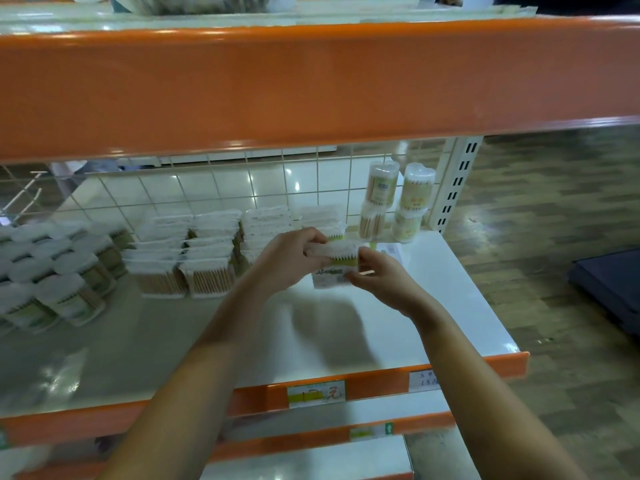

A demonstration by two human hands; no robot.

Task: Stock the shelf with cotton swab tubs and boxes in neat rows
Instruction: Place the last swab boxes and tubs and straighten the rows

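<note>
Left hand (291, 258) and right hand (381, 275) jointly grip one swab box (334, 268) above shelf (450, 306); stacked boxes (207, 251) and tubs (62, 271) placed far-left, near-right space unfilled.

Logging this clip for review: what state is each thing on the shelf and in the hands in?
Left hand: grips the held box's left end.
Right hand: pinches its right end.
Held box: lifted above the shelf, blurred.
Box stacks: in rows at the back, stacked.
Round tubs: grouped at left, stacked and upright.
Tall tubs: two stacks of two, upright by the post.
Shelf: bare at front right.
</note>
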